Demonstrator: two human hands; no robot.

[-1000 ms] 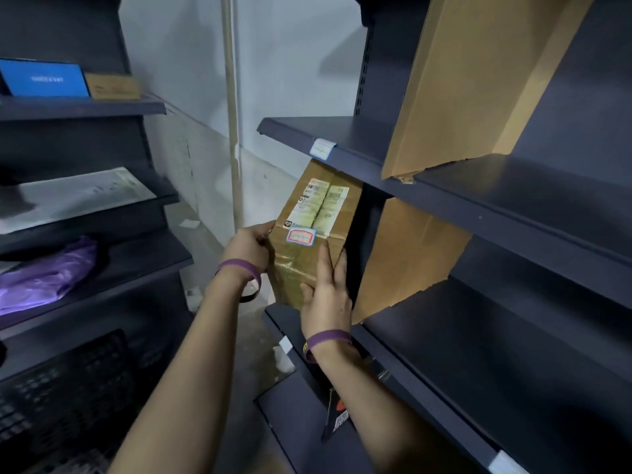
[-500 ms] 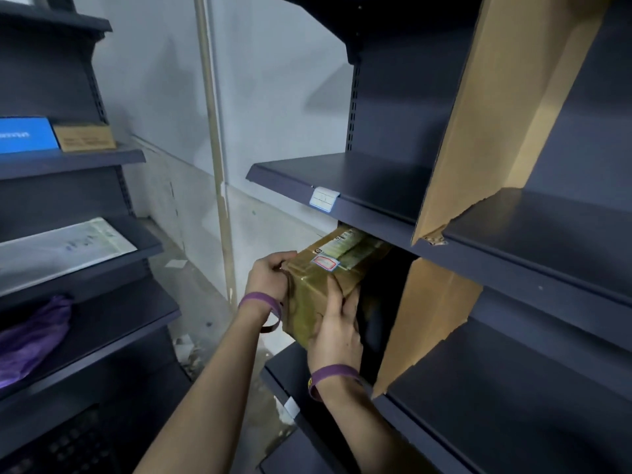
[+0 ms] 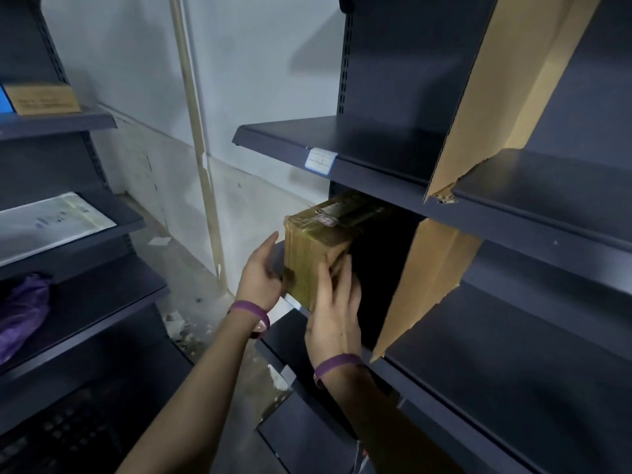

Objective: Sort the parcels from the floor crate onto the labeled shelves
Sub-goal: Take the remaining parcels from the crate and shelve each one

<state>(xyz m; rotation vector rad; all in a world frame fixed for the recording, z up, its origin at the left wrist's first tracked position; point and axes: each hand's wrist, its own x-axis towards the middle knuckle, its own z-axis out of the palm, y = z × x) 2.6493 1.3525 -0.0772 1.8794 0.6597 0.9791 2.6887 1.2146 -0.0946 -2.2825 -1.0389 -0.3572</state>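
A brown taped parcel (image 3: pixel 307 254) with a small red-edged sticker on top lies partly inside the dark bay of the right shelving unit. It sits under the shelf that carries a white label (image 3: pixel 320 160). My left hand (image 3: pixel 261 275) holds the parcel's lower left corner, thumb pointing up beside its edge. My right hand (image 3: pixel 337 313) presses on the front face with straight fingers. The back of the parcel is lost in shadow.
A cardboard divider (image 3: pixel 431 278) stands right of the bay, with another (image 3: pixel 506 80) on the shelf above. The left shelving holds a purple bag (image 3: pixel 20 313), a white envelope (image 3: pixel 51 220) and a brown box (image 3: pixel 41 99). A black crate (image 3: pixel 51 439) sits low on the left.
The parcel has tipped from upright to flat and gone deeper into the bay under the labeled shelf. Both hands followed it, the right one shifting onto its front face.
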